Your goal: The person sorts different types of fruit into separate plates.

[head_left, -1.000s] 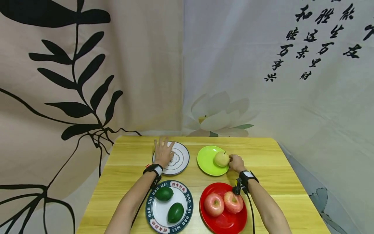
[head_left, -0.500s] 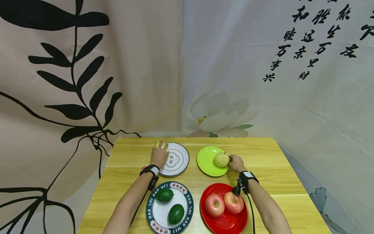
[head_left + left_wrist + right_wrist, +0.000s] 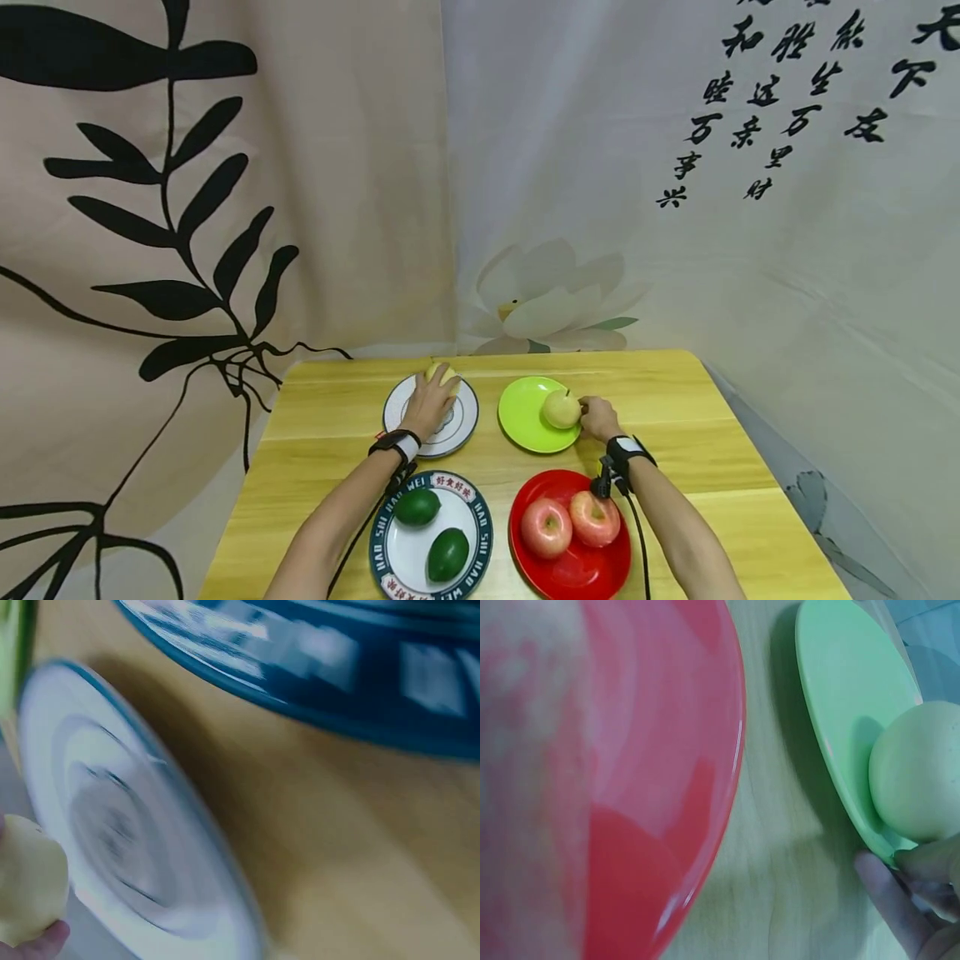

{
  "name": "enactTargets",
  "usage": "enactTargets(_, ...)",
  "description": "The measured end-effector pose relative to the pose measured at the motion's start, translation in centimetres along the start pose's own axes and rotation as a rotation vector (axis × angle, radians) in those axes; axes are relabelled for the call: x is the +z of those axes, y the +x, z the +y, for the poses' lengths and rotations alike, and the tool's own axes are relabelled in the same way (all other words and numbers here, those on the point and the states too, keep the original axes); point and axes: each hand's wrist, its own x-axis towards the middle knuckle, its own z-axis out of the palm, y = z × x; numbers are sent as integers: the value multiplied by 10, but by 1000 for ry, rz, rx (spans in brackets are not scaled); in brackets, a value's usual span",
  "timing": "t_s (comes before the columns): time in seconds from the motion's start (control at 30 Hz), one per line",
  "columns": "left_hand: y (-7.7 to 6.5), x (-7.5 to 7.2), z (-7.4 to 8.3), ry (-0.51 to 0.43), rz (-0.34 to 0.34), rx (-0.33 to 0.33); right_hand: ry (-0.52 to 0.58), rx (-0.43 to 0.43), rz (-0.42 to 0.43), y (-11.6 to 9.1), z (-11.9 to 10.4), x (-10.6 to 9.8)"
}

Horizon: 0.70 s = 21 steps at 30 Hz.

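My left hand (image 3: 429, 408) grips a round pale-yellow pear (image 3: 31, 877) above the far part of the white dark-rimmed plate (image 3: 463, 421). The hand covers much of that pear in the head view; in the left wrist view, fingertips (image 3: 52, 937) show against its side. My right hand (image 3: 600, 418) pinches the near-right rim of the lime-green plate (image 3: 521, 412). A second pale-yellow pear (image 3: 561, 409) with a short stem sits on that plate, right beside the right fingers (image 3: 889, 896).
Nearer on the wooden table (image 3: 705, 467), a blue-rimmed plate (image 3: 380, 542) bears two dark-green oval fruits (image 3: 447, 554). Right of it, a red plate (image 3: 577, 575) holds two pink apples (image 3: 546, 528), partly under the right wrist camera (image 3: 602, 485). A printed curtain (image 3: 360, 167) hangs behind.
The left hand was spread over the white plate, then closed round the pear at its left edge and carried it rightward over the plate. The right hand stays put. The head view has shifted slightly.
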Motion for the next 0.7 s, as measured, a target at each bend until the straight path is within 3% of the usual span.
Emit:
enactTargets(0.17, 17, 13, 44, 60, 2, 178, -15, 0, 10, 2, -2, 4)
enactTargets(0.27, 18, 24, 68, 50, -18, 235, -10, 1, 1, 2, -2, 10)
enactTargets(0.37, 15, 36, 85, 26, -59, 251, 3, 10, 1, 0, -4, 15)
enactTargets(0.53, 8, 46, 91, 59, -98, 248, 29, -7, -13, 1, -19, 21)
enactTargets(0.7, 4, 51, 88, 86, -120, 317, 21, -21, -12, 0, -23, 25)
